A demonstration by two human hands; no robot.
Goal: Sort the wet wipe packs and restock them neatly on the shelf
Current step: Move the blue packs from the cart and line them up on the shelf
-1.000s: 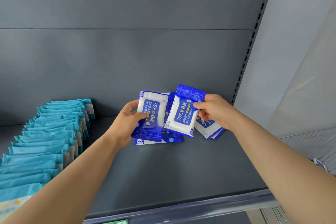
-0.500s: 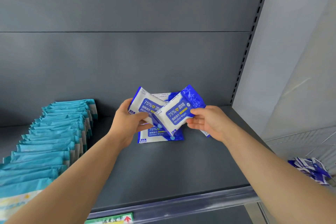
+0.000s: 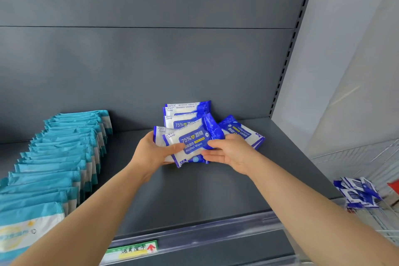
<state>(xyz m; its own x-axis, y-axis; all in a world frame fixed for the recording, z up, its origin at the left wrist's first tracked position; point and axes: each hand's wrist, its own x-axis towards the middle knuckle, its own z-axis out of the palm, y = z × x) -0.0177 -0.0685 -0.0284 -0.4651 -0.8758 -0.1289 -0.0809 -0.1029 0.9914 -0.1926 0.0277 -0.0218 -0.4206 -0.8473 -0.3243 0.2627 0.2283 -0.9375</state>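
Observation:
A blue-and-white alcohol wipe pack stands tilted at the front of a short row of like packs against the shelf's back panel. My left hand grips its left end, thumb across the front. My right hand holds its right end, fingers curled under the pack. More blue packs lie flat to the right behind my right hand. A long row of teal wipe packs runs along the left of the grey shelf.
A wire basket at the lower right holds several loose blue packs. A slotted upright marks the shelf's right end. A price label strip runs along the front edge.
Both hands brought two separate blue packs together and set them upright at the front of the row. The view has moved closer and lower.

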